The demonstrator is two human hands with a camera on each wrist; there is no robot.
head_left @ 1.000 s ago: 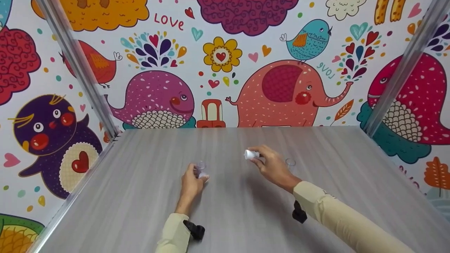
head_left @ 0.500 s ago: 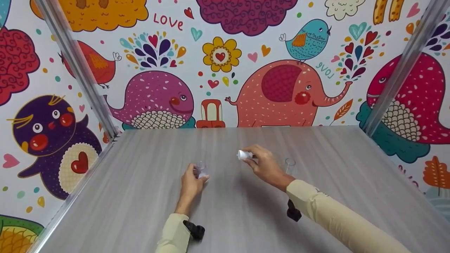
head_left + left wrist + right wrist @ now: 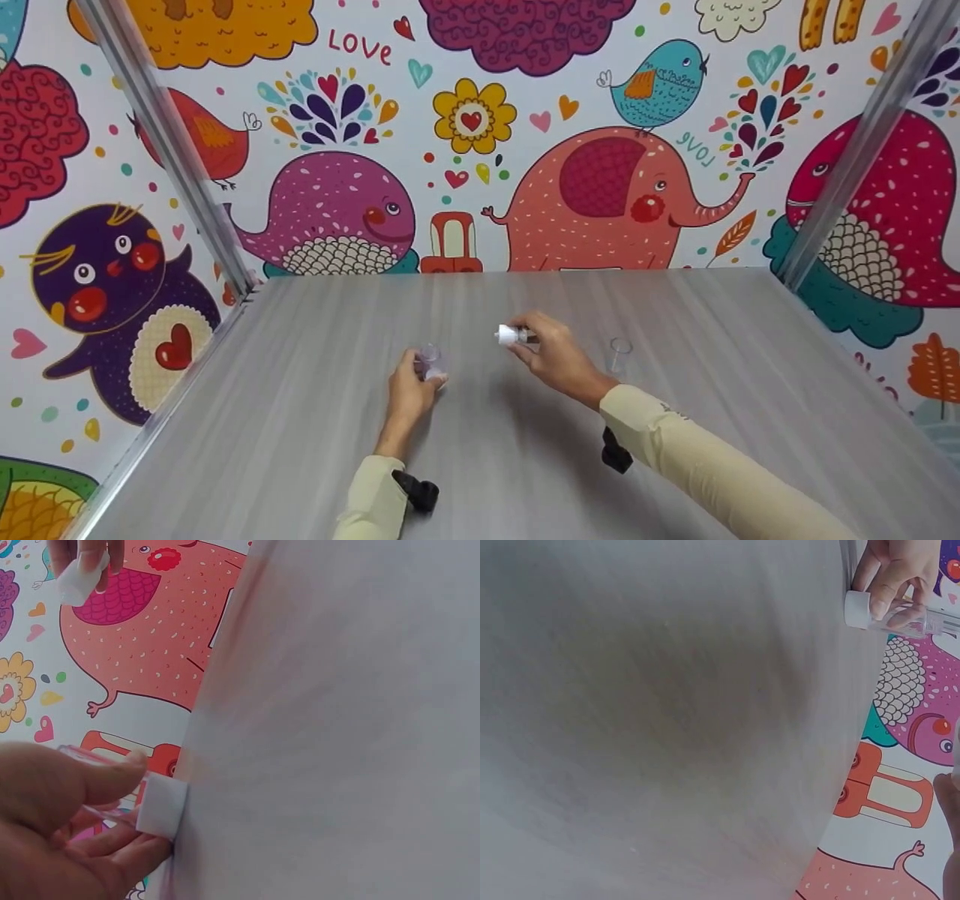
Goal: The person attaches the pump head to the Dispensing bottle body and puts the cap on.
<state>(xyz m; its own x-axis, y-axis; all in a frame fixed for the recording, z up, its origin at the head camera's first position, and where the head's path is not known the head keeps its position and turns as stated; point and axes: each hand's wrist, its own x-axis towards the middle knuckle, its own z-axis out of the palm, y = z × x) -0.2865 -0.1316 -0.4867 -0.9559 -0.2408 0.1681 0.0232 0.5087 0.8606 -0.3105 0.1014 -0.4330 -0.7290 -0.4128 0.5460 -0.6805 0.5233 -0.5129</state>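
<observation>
My left hand holds a small clear bottle upright at the tabletop, thumb and fingers round its sides. In the left wrist view its white base is at the table surface. The right wrist view shows its clear body narrowing at the top. My right hand pinches a white cap-like piece with a small tip pointing left. It is held above the table, to the right of the bottle. Part of this white piece shows at the upper left of the left wrist view.
A clear, open-topped cylinder stands on the grey wood-grain table, right of my right hand. Printed cartoon walls rise behind the table, with metal posts at the back corners.
My right hand has moved left with the white cap-like piece, closer to the bottle, uncovering the clear cylinder behind it. My left hand and the bottle have stayed in place.
</observation>
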